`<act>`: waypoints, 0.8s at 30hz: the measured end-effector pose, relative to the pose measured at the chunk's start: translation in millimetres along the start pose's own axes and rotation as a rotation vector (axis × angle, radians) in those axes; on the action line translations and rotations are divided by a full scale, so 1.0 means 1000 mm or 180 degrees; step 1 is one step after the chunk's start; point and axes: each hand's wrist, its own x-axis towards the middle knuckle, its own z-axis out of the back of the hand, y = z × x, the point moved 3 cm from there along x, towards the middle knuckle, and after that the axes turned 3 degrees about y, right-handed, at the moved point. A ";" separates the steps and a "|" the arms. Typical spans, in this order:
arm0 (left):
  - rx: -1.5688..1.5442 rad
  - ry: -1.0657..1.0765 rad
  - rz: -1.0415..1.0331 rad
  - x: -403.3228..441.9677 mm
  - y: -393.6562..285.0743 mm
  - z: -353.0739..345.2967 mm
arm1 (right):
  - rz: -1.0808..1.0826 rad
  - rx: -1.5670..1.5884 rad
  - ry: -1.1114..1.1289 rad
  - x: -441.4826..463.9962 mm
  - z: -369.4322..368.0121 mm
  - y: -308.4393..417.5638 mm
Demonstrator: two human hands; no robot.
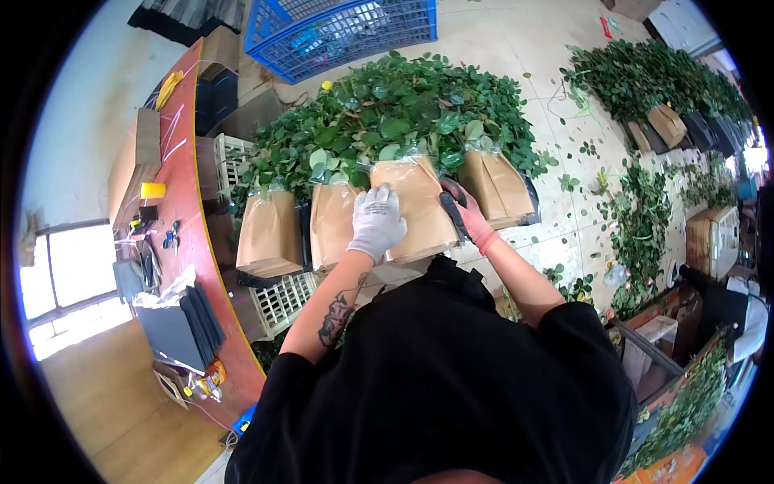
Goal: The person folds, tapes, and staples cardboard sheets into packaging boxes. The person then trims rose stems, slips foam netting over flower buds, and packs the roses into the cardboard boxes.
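Observation:
Several brown paper wraps stand in a row, with green leafy stems behind them. My left hand, in a white-grey glove, lies on the left part of the central paper wrap, its fingers stretched out and close to each other. At that wrap's right edge is my right hand, in a pink and black glove, its fingers partly bent and spread against the paper. Left of them stand another wrap and the leftmost wrap. A further wrap is to the right.
A blue crate lies beyond the leaves. On the left is a red table with dark sheets and a yellow roll. More leafy bundles and a cardboard box are at right; leaves litter the tiled floor.

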 end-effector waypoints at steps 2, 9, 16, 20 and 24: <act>-0.0028 0.0076 0.0128 0.001 0.000 0.003 | 0.0051 -0.0196 0.0137 -0.001 0.004 0.010; 0.0306 -0.0181 -0.0411 -0.002 -0.006 0.020 | -0.0114 0.0481 0.0079 -0.007 0.007 0.017; -0.0060 -0.0275 -0.0896 -0.018 -0.012 0.037 | 0.0584 -0.0753 -0.0647 -0.056 0.024 0.039; -0.0682 -0.0636 -0.1241 -0.062 -0.011 0.064 | 0.0805 -0.0117 -0.1924 -0.123 0.039 -0.007; -0.2058 -0.0816 -0.2125 -0.134 0.003 0.074 | 0.0769 0.1227 -0.2897 -0.229 0.012 -0.034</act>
